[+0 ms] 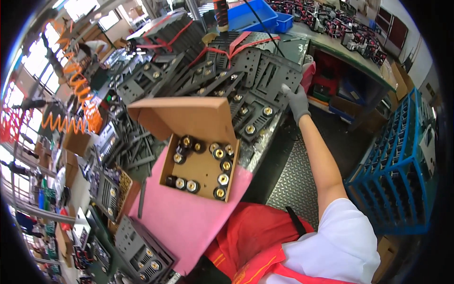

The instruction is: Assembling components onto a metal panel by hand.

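Note:
My right hand (297, 102), in a grey glove, is at the right edge of a dark grey slotted panel (275, 75). Its thumb lies on the panel's face and the fingers curl at the rim, partly hidden. My left hand does not show. In front of me an open cardboard box (206, 189) rests on a pink sheet (189, 227). Several black round fittings with brass centres (219, 154) stand inside the box. Similar brass-centred fittings are fixed in dark panels (250, 128) just beyond it.
Stacked panels (172, 38) tied with red straps are at the back. A blue bin (250, 19) stands behind them. More fitted panels (144, 251) lie at lower left. To the right are a blue rack (395, 175) and a green-topped bench (331, 45) with wired parts. Orange coiled hoses (78, 90) hang at left.

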The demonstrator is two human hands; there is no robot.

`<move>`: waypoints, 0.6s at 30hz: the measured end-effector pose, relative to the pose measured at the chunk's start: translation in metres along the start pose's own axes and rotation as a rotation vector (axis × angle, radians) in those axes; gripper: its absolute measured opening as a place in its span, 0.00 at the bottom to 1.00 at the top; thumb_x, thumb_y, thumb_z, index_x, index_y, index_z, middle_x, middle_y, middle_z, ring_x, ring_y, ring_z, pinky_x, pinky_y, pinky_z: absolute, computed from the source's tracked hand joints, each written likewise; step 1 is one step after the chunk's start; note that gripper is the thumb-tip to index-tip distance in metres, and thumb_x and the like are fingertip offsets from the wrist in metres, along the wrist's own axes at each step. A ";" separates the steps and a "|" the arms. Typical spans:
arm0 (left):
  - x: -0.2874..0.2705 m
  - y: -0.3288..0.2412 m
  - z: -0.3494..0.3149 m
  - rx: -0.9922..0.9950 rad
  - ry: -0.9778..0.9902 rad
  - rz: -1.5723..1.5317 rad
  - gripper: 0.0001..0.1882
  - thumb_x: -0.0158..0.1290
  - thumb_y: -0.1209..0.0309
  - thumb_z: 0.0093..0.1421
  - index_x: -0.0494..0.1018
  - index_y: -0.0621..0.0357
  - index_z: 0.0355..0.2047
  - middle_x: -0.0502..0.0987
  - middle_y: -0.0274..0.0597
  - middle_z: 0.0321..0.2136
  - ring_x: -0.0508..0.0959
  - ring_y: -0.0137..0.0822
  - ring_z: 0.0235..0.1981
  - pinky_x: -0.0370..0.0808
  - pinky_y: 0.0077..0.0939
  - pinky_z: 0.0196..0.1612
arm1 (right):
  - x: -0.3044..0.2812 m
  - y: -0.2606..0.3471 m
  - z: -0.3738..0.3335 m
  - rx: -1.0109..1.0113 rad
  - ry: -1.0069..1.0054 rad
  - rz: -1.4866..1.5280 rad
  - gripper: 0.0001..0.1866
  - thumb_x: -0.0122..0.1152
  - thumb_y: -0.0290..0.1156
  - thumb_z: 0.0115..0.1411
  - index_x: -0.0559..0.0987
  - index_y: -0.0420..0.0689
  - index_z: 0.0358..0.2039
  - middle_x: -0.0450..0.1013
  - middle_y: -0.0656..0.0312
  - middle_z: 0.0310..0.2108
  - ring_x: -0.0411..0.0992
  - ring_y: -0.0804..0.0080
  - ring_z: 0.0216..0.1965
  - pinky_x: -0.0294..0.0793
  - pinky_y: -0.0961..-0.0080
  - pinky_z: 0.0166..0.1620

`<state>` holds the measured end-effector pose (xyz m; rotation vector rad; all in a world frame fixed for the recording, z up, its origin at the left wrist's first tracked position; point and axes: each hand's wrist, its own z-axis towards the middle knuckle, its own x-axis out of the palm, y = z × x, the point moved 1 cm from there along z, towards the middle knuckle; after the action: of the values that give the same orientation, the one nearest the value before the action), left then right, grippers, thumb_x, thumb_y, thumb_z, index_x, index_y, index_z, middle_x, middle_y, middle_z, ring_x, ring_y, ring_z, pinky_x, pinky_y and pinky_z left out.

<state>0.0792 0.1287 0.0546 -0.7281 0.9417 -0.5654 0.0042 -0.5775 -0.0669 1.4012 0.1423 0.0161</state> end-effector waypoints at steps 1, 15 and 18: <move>0.005 -0.025 -0.004 0.092 -0.070 0.135 0.23 0.49 0.62 0.65 0.72 0.71 0.51 0.75 0.58 0.49 0.73 0.49 0.50 0.66 0.38 0.57 | 0.003 -0.003 0.010 0.012 -0.001 0.020 0.27 0.67 0.37 0.56 0.72 0.37 0.53 0.75 0.57 0.48 0.73 0.69 0.47 0.71 0.73 0.50; 0.134 -0.174 -0.040 0.372 0.100 -0.265 0.15 0.49 0.70 0.64 0.74 0.69 0.45 0.77 0.57 0.44 0.77 0.46 0.45 0.74 0.35 0.50 | -0.040 0.024 0.106 -0.079 0.110 0.352 0.18 0.61 0.25 0.57 0.76 0.39 0.49 0.77 0.62 0.43 0.75 0.73 0.41 0.75 0.73 0.45; 0.154 -0.195 -0.061 0.423 0.437 -0.609 0.13 0.47 0.70 0.65 0.73 0.68 0.44 0.76 0.58 0.46 0.77 0.47 0.46 0.74 0.37 0.51 | -0.080 0.018 0.129 0.200 0.386 0.662 0.18 0.57 0.31 0.61 0.73 0.41 0.52 0.75 0.58 0.46 0.76 0.68 0.44 0.76 0.67 0.48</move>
<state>0.0768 -0.1233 0.1006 -0.5036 0.9474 -1.4577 -0.0596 -0.7084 -0.0210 1.5789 -0.0074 0.8426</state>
